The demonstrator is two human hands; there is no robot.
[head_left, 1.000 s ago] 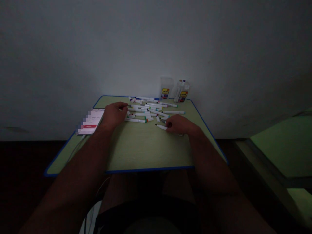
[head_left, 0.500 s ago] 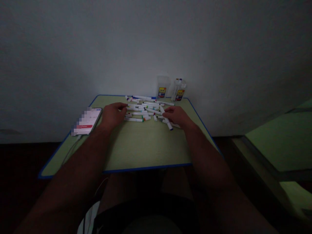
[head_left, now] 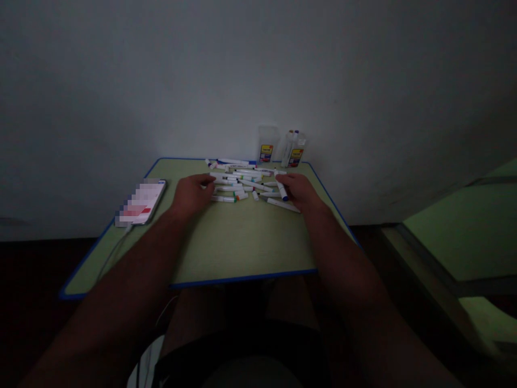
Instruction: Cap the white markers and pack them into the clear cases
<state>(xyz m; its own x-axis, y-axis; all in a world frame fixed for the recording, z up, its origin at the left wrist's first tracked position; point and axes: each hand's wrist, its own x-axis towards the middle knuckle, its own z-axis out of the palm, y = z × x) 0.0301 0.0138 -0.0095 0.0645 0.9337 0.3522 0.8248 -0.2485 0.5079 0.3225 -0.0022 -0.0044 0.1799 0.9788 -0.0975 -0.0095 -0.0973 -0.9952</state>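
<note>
A white marker (head_left: 281,186) with a dark blue end is pinched in my right hand (head_left: 299,188), over the right side of a loose heap of white markers (head_left: 246,175). Beneath that hand lies another marker (head_left: 283,205), slanting toward the table's right edge. My left hand (head_left: 194,194) is at the heap's left end, thumb and forefinger curled together by the marker ends; what they hold, if anything, is hidden. Near its fingertips lies a marker with a green band (head_left: 223,199), and small loose caps (head_left: 241,196) are beside it.
Against the wall stand a clear plastic box (head_left: 268,144) and a second clear box (head_left: 297,151) with a couple of upright markers. A phone (head_left: 142,203) with a charging cable (head_left: 113,250) lies on the left of the blue-edged table (head_left: 242,242).
My right hand has lifted the blue-ended marker up and away, turning it more upright and uncovering the marker below. My left hand has shifted slightly right and stays by the heap.
</note>
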